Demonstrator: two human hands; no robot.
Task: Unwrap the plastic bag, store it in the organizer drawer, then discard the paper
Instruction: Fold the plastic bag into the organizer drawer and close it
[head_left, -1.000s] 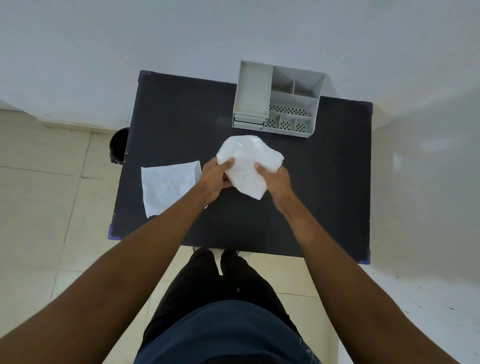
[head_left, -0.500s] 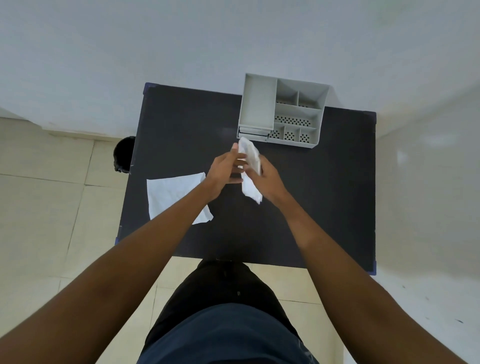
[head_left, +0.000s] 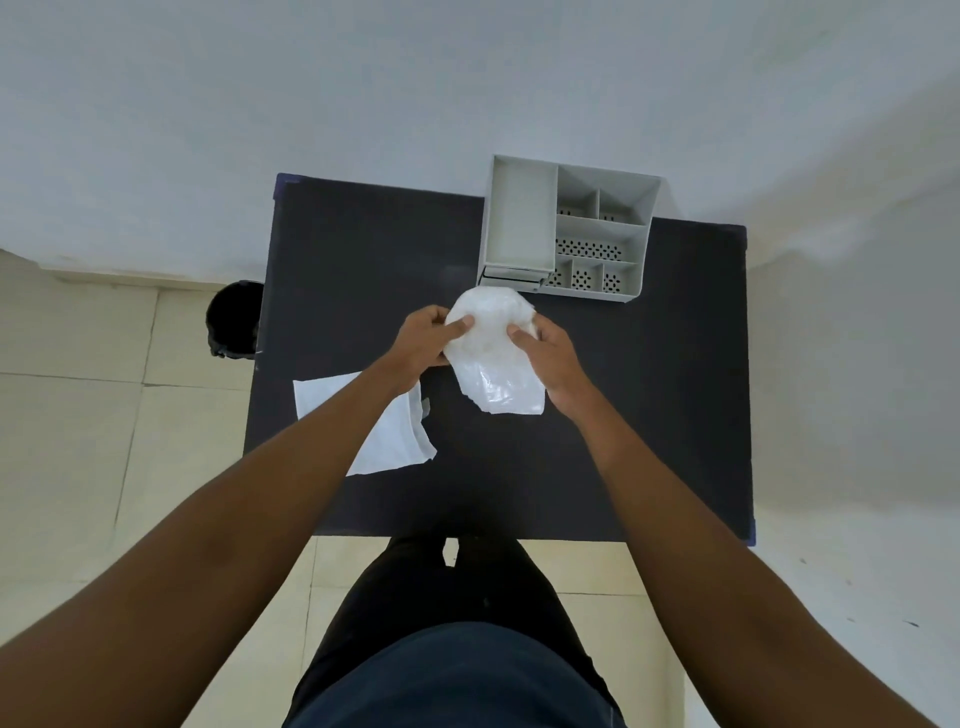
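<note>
Done: crinkled translucent white plastic bag (head_left: 493, 358) unwrapped, held above black table (head_left: 675, 389) | grip: left hand (head_left: 423, 343) and right hand (head_left: 545, 353) pinch bag | left: grey plastic organizer (head_left: 566, 228) drawer, flat white paper (head_left: 387, 426) to black bin (head_left: 234, 317)

You will find no writing, label, brand, number or sign that can be read here: the plastic bag (head_left: 493, 358), the paper (head_left: 395, 441), the organizer (head_left: 566, 228) and the table (head_left: 649, 389) all show plain, unmarked surfaces to you.
</note>
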